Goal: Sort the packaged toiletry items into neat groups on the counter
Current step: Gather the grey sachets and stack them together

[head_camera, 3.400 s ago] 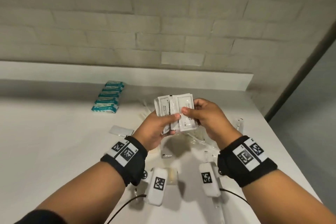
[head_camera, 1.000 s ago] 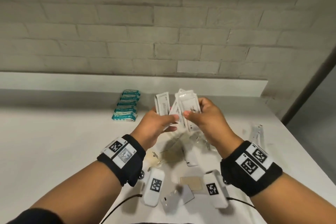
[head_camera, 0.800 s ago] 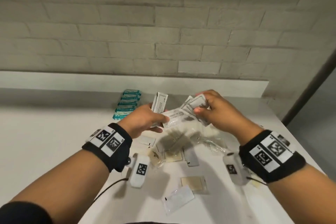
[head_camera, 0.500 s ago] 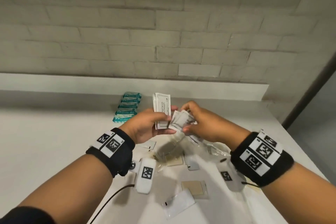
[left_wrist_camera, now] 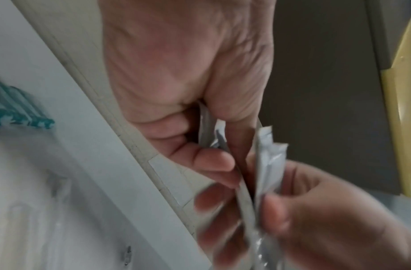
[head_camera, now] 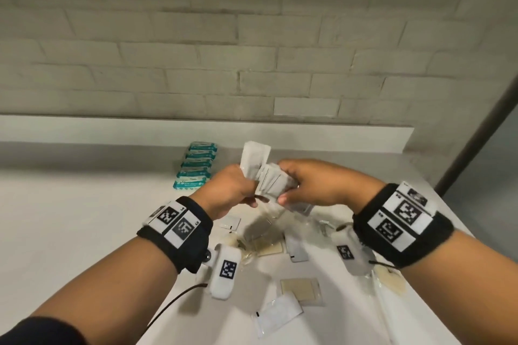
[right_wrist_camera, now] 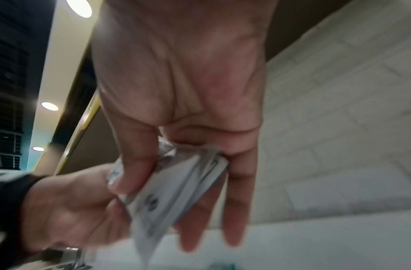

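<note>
**Both hands on a bundle of white sachets above the counter**

While the bundle of white sachets (head_camera: 273, 182) is held up over the white counter (head_camera: 70, 232), it shows as several flat, pale paper-like packets with thin dark line borders, pressed face to face and fanned slightly at the top. One tall sachet (head_camera: 254, 159) stands upright above the rest. The printing on them is too blurred to read in any view.

The left hand (head_camera: 229, 190) grips the tall sachet and the near edge of the bundle, thumb and fingers curled round it. The right hand (head_camera: 316, 185) pinches the bundle from the other side, its thumb below and its fingers wrapped over the top.

The left wrist view shows the sachets (left_wrist_camera: 266, 164) edge-on as thin grey strips between both thumbs. The right wrist view shows the flat face of the sachets (right_wrist_camera: 172, 190), with dark marks on it, clamped by the thumb while two fingers lie straight behind the pack.

Only the head view shows the counter below: a row of teal packets (head_camera: 196, 165) lined up near the back ledge, left of the hands, also seen as a teal blur in the left wrist view. Under the hands lie loose white sachets (head_camera: 277, 314), a tan square packet (head_camera: 301, 290) and clear wrappers (head_camera: 322, 225), scattered and partly overlapping. Black wristbands (head_camera: 179, 230) with square coded tags sit on both wrists.
</note>
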`<state>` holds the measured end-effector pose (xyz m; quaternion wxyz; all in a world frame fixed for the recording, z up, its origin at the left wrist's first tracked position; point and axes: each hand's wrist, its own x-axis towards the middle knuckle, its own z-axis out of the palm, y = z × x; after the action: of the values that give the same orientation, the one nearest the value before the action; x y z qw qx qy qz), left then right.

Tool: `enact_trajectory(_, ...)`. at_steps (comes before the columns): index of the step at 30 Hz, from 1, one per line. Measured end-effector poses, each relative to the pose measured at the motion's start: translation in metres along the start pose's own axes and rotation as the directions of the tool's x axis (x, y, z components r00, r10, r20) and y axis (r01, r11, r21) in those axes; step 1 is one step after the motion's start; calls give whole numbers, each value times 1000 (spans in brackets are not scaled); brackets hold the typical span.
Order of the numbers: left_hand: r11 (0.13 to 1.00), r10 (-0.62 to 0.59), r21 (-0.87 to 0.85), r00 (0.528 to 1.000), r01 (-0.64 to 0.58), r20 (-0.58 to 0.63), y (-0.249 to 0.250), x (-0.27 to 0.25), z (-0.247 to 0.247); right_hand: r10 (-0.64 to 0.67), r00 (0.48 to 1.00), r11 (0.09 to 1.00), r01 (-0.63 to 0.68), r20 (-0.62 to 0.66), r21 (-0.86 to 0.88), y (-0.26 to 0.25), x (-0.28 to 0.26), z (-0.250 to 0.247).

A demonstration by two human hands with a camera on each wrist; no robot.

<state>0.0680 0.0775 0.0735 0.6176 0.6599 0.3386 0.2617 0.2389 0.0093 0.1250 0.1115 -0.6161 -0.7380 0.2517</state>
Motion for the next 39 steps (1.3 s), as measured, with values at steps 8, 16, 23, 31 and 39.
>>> enact_trajectory(8,974,-160,-180,980,138,-118,-14,2,-11,242,950,876,-126,-199,465,33,-8,36)
enact_trajectory(16,993,-56,-110,987,40,-149,-21,2,-3,340,892,728,-50,-297,684,62,-15,30)
enact_trajectory(23,977,-74,197,996,83,-54,-15,0,-6,137,969,878,-23,-205,479,59,-20,3)
enact_trajectory(31,988,147,-13,972,-152,-184,14,11,7,0,998,889,32,-71,457,19,3,12)
enact_trajectory(39,888,-10,-459,998,35,58,-12,4,22,103,984,569,63,-147,820,11,19,47)
